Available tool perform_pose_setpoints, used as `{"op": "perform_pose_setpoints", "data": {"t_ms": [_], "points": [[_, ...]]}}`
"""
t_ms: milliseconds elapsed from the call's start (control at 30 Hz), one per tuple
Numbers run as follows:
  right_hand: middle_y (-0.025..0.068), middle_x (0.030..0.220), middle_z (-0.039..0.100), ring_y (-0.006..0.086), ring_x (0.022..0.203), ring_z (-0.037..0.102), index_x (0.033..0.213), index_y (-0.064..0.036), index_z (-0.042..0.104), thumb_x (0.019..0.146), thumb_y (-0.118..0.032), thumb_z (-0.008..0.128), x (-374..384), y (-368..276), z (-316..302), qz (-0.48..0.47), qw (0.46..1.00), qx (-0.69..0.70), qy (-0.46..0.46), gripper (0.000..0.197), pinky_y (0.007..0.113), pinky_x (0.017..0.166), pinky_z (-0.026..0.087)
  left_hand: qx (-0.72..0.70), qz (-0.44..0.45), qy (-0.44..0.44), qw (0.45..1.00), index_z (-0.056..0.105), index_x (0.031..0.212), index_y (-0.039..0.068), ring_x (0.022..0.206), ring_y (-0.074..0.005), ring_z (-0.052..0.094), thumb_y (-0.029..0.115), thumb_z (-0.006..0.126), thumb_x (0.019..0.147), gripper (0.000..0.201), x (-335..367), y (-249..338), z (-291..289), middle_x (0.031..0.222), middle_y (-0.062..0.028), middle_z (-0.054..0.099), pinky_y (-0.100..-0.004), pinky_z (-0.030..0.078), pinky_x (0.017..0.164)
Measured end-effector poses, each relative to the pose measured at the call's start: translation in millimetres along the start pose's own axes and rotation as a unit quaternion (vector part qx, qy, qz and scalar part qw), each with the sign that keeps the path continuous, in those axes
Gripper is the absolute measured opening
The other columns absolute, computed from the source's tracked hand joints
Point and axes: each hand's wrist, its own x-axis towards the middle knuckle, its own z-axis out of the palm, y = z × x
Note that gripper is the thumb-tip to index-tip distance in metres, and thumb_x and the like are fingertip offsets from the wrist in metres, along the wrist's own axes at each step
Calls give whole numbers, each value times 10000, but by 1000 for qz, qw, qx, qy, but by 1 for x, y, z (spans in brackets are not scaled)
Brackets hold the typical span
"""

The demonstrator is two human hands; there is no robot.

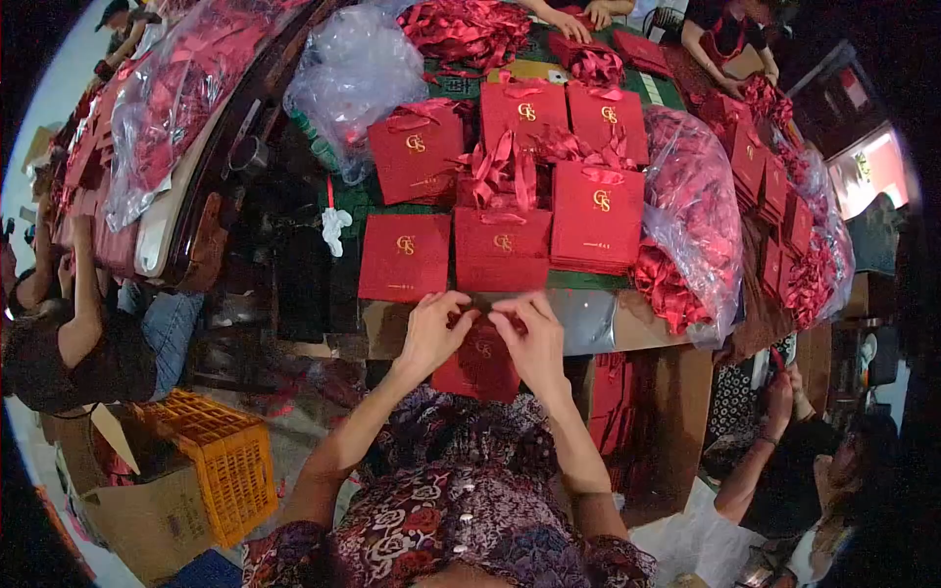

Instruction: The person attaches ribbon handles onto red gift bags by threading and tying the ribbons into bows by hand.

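A small red gift bag with a gold emblem hangs upright in front of my body, just below the table's near edge. My left hand is closed in a pinch at the left of its top edge. My right hand pinches at the top right, its fingertips slightly blurred. What lies between the fingertips is partly hidden. Beyond my hands stand a left stack of red bags, a middle bag with loose ribbon handles, and a right stack.
Clear plastic sacks of red ribbon lie right of the stacks; a crumpled plastic sack lies far left. An orange crate stands on the floor at left. Co-workers' hands work across the table, with people on both sides.
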Motion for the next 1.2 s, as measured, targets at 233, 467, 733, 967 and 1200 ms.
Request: {"op": "perform_pose_setpoints", "data": {"t_ms": [233, 467, 733, 967, 1200], "points": [[158, 894, 691, 362, 861, 672, 918, -13, 697, 882, -159, 702, -33, -25, -45, 29, 982, -63, -173, 150, 398, 761, 533, 65, 34, 9, 997, 708, 962, 43, 710, -278, 625, 180, 760, 809, 212, 0, -12, 6, 782, -109, 662, -391, 506, 655], [170, 773, 675, 385, 729, 668, 826, -39, 699, 866, -306, 724, 8, 28, -22, 103, 979, -169, -45, 272, 463, 637, 513, 125, 39, -20, 991, 707, 932, 47, 787, -335, 643, 184, 724, 822, 176, 3, -3, 13, 805, -142, 649, -441, 524, 726], [186, 869, 690, 394, 822, 676, 882, -38, 686, 801, -227, 771, 9, 64, 18, 136, 973, -174, -68, 222, 478, 705, 530, 164, 1, -89, 982, 668, 908, 45, 772, -391, 662, 176, 673, 865, 137, 11, 4, 25, 900, -171, 629, -488, 550, 676], [154, 857, 688, 295, 794, 690, 987, -30, 618, 865, -122, 692, 0, 83, 23, 123, 991, 33, -41, 169, 384, 705, 530, 180, 6, -98, 979, 637, 892, 46, 786, -382, 662, 135, 677, 857, 104, 16, -4, 38, 910, -157, 627, -485, 547, 670], [97, 890, 729, 144, 812, 682, 1028, 20, 694, 896, -103, 678, -3, 85, 20, 142, 976, 157, -41, 181, 301, 752, 535, 21, -11, 4, 1000, 651, 899, 72, 757, -326, 669, 126, 684, 854, 77, 2, 13, 28, 842, -105, 649, -417, 532, 642]]}}
